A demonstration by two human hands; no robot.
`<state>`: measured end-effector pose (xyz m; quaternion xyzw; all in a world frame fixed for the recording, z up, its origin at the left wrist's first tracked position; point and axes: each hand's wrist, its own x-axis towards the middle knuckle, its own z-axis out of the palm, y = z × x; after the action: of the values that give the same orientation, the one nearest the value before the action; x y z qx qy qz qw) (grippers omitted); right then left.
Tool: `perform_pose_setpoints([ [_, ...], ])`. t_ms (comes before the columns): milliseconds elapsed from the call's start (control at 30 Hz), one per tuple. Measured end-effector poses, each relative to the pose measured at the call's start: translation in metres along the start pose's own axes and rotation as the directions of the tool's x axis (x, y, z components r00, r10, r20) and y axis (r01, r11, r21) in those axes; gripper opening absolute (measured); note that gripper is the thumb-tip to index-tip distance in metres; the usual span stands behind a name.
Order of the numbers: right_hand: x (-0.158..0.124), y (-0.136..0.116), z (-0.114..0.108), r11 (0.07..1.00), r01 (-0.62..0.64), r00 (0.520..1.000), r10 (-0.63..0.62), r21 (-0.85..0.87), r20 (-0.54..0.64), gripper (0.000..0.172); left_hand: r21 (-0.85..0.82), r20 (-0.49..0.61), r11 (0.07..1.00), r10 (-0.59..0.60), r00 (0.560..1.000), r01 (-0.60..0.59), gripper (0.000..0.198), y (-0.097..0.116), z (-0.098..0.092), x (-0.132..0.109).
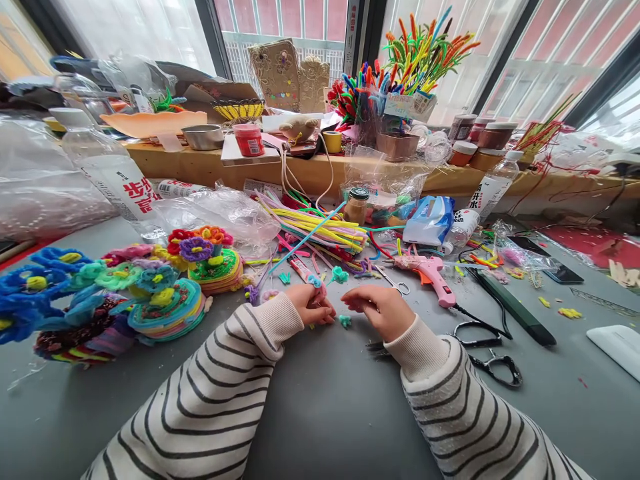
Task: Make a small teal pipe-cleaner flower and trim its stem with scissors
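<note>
My left hand [311, 305] is closed, fingers curled together, with a small pink and blue pipe-cleaner piece [318, 284] poking out above them. Opposite it, my right hand [379, 311] hovers with loosely bent fingers pointing left and nothing visible in them. A small teal pipe-cleaner flower [345, 321] lies on the table between the two hands, close to the right fingertips. Another teal flower [340, 274] lies farther back. Behind the left hand is a glue-like tube [301, 269], partly covered. Small scissors [400, 285] rest beyond the right hand.
Finished pipe-cleaner flowers [37, 283] and round striped bases [167, 313] crowd the left. Loose pipe cleaners [320, 227] are heaped at the back. At right are a pink glue gun [430, 273] with its cord, black-handled scissors [500, 368] and a dark green bar [520, 310].
</note>
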<state>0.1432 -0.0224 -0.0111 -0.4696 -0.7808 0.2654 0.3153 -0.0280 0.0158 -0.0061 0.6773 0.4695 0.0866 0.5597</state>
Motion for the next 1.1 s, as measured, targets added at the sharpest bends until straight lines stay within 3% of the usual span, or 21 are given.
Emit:
perform_pose_setpoints([
  [67, -0.001, -0.001, 0.001, 0.998, -0.046, 0.999, 0.047, -0.039, 0.022, 0.017, -0.025, -0.031, 1.000, -0.016, 0.999, 0.016, 0.016, 0.004, 0.001, -0.003],
  [167, -0.002, -0.004, 0.007, 0.984, -0.044, 0.990, 0.066, -0.172, 0.128, 0.022, -0.050, -0.051, 0.998, -0.038, 0.998, 0.036, 0.013, 0.007, 0.002, -0.004],
  [267, -0.003, -0.007, 0.011, 0.965, -0.019, 0.980, 0.070, -0.261, 0.188, 0.013, -0.042, -0.062, 0.998, -0.046, 0.997, 0.044, 0.010, 0.002, 0.002, -0.002],
  [467, -0.003, -0.012, 0.011, 0.945, -0.026, 0.968, 0.105, -0.327, 0.228, 0.014, 0.036, -0.031, 0.999, -0.032, 0.999, 0.033, 0.013, -0.005, 0.000, 0.004],
  [700, -0.003, -0.004, 0.013, 0.961, 0.017, 0.980, 0.038, -0.276, 0.195, 0.014, 0.132, -0.024, 0.991, -0.026, 0.999, 0.029, 0.017, -0.002, 0.001, 0.002],
  [833, -0.001, 0.003, 0.005, 0.987, -0.021, 1.000, 0.017, -0.158, -0.024, 0.011, 0.128, -0.028, 0.991, -0.035, 0.999, 0.038, 0.018, -0.001, 0.001, 0.001],
  [933, -0.001, 0.012, -0.014, 0.995, -0.104, 0.963, 0.101, 0.001, -0.250, 0.008, 0.145, -0.018, 0.989, -0.005, 1.000, 0.007, 0.022, -0.002, -0.001, 0.001],
  [1033, -0.007, 0.031, -0.048, 0.987, -0.154, 0.870, 0.154, 0.039, -0.469, 0.011, 0.176, -0.012, 0.984, 0.015, 1.000, -0.012, 0.022, -0.004, -0.002, 0.001],
  [1100, -0.017, 0.052, -0.076, 0.959, -0.283, 0.742, 0.205, -0.022, -0.639, 0.017, 0.203, -0.007, 0.979, 0.009, 1.000, -0.007, 0.021, -0.005, -0.002, 0.002],
])
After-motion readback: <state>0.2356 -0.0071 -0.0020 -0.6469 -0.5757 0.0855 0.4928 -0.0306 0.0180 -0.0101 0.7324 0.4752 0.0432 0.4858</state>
